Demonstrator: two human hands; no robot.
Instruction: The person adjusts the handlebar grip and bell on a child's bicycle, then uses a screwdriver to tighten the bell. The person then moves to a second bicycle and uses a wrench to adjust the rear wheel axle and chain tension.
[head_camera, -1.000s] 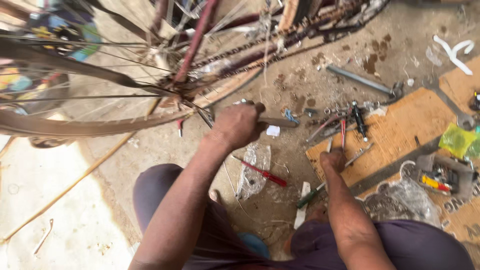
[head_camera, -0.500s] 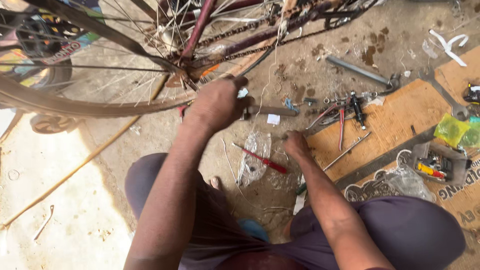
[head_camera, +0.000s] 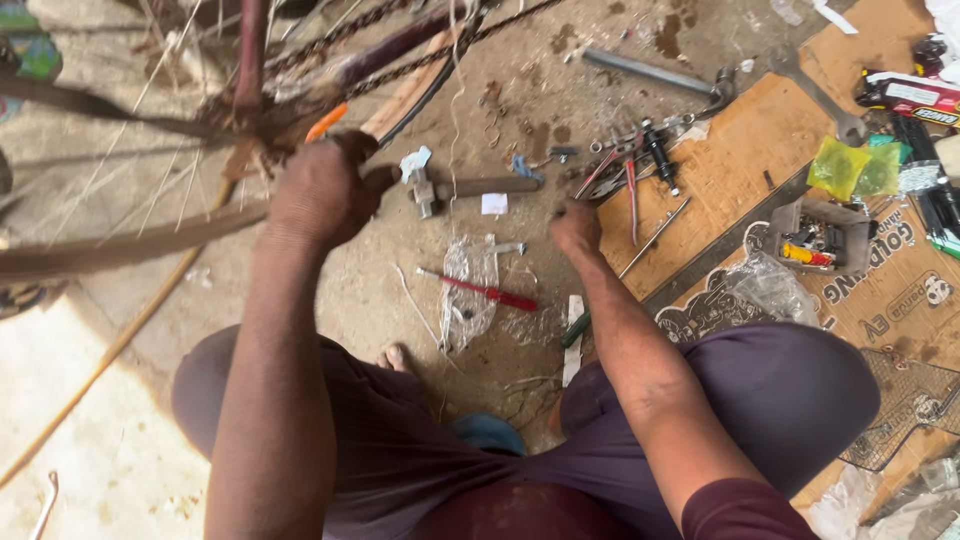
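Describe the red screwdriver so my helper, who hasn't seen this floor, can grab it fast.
Start at the cardboard sheet on the right, then look left past its edge to the bare floor between the person's knees. There a clear plastic bag lies, and the red screwdriver rests across it. It is the only red-handled tool off the cardboard, lying below the hammer.

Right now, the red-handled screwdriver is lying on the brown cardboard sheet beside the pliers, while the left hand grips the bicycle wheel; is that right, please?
Not quite: the head view shows the red-handled screwdriver lying on the clear plastic bag on the concrete floor, not on the cardboard. The left hand does grip the bicycle wheel.
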